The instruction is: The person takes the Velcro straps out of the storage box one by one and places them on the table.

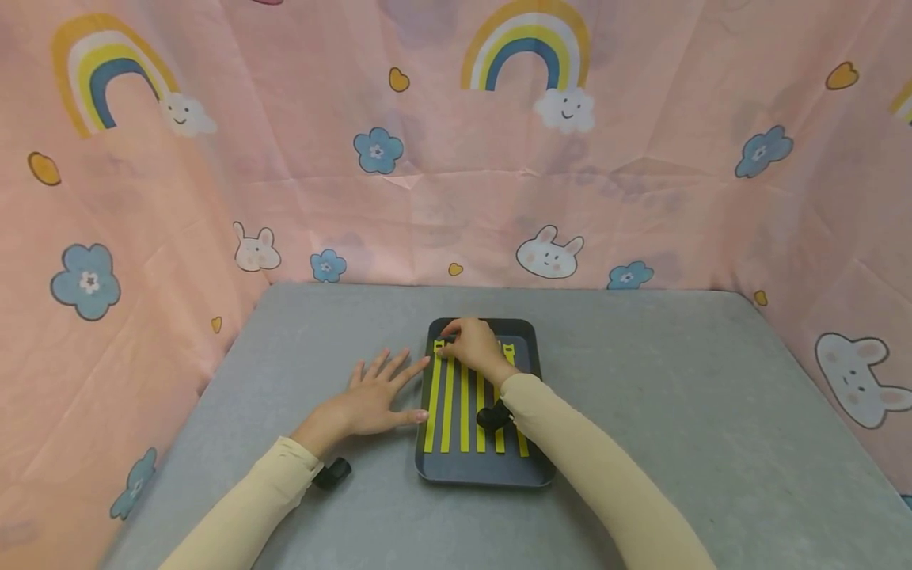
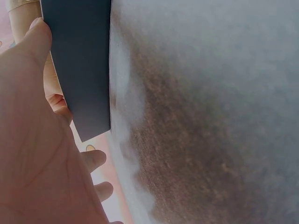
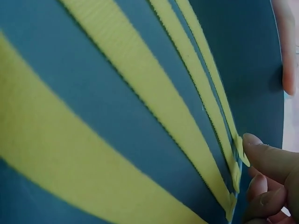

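Pinching the leftmost yellow strap point(image 1: 434, 396) at its far end in the dark tray point(image 1: 492, 473), the right hand point(image 1: 476, 346) is seemingly aligning it while the left hand point(image 1: 373, 401), fingers spread, is touching the tray's side, the next move probably calling for a gentle release.

Grey tabletop point(image 1: 655, 396), faintly mottled, is bordered at back and both sides by creased pink fabric point(image 1: 442, 214), printed with rainbows point(image 1: 526, 32), smiling clouds point(image 1: 565, 109), blue flowers point(image 1: 378, 150), white rabbit heads point(image 1: 550, 255) and small yellow-orange hearts point(image 1: 399, 80).
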`<state>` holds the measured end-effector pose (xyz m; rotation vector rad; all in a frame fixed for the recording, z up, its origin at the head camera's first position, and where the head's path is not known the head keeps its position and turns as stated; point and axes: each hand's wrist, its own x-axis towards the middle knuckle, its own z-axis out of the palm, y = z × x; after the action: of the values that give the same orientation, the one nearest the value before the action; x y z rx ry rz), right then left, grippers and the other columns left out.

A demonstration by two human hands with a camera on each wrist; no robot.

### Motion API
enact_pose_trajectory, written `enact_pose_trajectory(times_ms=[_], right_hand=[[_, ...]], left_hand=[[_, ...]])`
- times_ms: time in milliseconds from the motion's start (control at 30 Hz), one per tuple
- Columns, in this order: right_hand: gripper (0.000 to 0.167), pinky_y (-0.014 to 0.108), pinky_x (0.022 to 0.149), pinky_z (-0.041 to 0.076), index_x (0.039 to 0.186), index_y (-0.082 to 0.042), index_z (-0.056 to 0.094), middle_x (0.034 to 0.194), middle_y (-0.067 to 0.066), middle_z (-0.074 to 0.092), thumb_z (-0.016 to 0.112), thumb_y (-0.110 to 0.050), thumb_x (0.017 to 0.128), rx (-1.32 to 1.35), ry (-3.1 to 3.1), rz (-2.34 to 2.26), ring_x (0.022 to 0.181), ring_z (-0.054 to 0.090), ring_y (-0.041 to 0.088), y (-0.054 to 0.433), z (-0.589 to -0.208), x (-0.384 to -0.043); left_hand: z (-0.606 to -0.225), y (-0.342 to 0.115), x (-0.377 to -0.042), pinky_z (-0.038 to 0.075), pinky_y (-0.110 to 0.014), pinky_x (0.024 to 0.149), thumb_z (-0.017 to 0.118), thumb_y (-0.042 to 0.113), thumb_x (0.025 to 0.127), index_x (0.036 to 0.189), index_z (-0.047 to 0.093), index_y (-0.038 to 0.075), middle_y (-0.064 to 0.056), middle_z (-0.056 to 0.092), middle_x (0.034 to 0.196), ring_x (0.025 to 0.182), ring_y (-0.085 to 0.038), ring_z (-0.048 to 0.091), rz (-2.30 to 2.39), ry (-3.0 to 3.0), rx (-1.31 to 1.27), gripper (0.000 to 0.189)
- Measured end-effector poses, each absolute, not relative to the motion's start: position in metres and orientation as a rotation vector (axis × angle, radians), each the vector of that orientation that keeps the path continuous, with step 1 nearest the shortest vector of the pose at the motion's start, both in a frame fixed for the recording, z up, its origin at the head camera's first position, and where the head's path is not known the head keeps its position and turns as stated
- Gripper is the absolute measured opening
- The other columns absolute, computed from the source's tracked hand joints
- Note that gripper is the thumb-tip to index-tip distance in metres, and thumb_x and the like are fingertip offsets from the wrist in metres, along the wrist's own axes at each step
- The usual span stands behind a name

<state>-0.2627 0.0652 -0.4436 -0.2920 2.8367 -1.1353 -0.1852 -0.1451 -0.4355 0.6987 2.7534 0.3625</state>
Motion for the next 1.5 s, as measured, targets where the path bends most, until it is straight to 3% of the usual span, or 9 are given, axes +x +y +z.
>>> enact_pose_trajectory(times_ms=[433,867,1133,1500], right_hand=[[0.026,0.032,0.066,0.051,0.108,-0.013,0.075,0.099,0.006,0.074,0.080,-0.021,0.083,-0.321,2.921,-1.006,0.079,0.064,0.018,0.0625,-0.4449,-0.2610],[0.018,0.027,0.057,0.042,0.097,-0.012,0.073,0.078,0.004,0.066,0.082,-0.015,0.081,-0.359,2.943,-0.999,0.064,0.056,0.015,0.0572,-0.4465,-0.2640],[0.013,0.029,0.066,0.045,0.090,-0.012,0.071,0.081,0.003,0.065,0.081,-0.010,0.081,-0.385,2.961,-1.047,0.071,0.057,0.016,0.0552,-0.4493,-0.2645],[0.006,0.026,0.063,0.046,0.090,-0.012,0.071,0.080,0.005,0.068,0.074,-0.008,0.086,-0.411,2.904,-1.213,0.069,0.058,0.014,0.0568,-0.4524,-0.2655]], left_hand=[[-0.4346,-0.1454,-0.1858,0.004,-0.073,0.116,0.049,0.071,0.091,0.159,0.011,0.039,-0.008,0.008,0.169,0.156,-0.041,0.001,0.369,2.745,0.702,0.085],[-0.4355,-0.1457,-0.1854,0.004,-0.074,0.116,0.049,0.071,0.090,0.159,0.010,0.039,-0.008,0.009,0.169,0.155,-0.042,0.001,0.373,2.751,0.703,0.085],[-0.4378,-0.1463,-0.1861,0.004,-0.074,0.116,0.049,0.072,0.090,0.159,0.010,0.040,-0.008,0.009,0.169,0.155,-0.041,0.001,0.376,2.749,0.702,0.085],[-0.4369,-0.1470,-0.1860,0.003,-0.073,0.116,0.049,0.072,0.090,0.159,0.009,0.040,-0.007,0.008,0.169,0.156,-0.040,0.000,0.381,2.739,0.688,0.086]])
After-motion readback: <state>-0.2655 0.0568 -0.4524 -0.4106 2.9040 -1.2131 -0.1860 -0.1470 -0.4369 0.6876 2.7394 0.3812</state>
